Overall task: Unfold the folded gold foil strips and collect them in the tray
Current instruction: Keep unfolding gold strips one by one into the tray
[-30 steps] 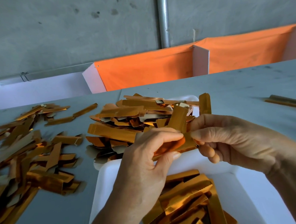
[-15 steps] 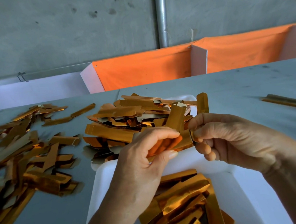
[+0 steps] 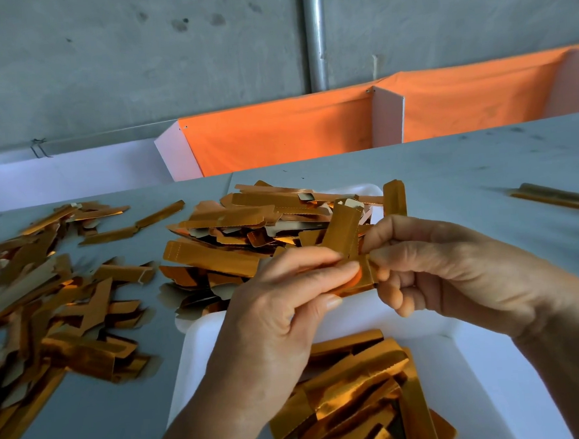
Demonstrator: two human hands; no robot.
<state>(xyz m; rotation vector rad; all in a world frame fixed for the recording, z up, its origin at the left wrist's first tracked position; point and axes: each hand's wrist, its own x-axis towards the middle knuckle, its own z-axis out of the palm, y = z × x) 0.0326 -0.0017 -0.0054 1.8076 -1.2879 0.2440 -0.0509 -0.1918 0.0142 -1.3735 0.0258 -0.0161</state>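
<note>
Both hands hold one folded gold foil strip (image 3: 359,279) above the far rim of the near white tray (image 3: 476,360). My left hand (image 3: 280,315) pinches its left part between thumb and fingers. My right hand (image 3: 454,270) pinches its right end. The strip's middle is mostly hidden by my fingers. Several gold strips (image 3: 357,401) lie in the near tray. A heap of folded strips (image 3: 241,229) covers a second white tray (image 3: 371,192) just beyond my hands.
Many loose gold strips (image 3: 49,302) spread over the grey table (image 3: 482,173) at the left. A couple of strips (image 3: 554,196) lie at the far right. Orange-lined bins (image 3: 276,135) stand behind the table, against a concrete wall with a metal pipe (image 3: 314,34).
My hands have drawn closer together on the strip, so less of it shows between them. The piles and trays have not changed.
</note>
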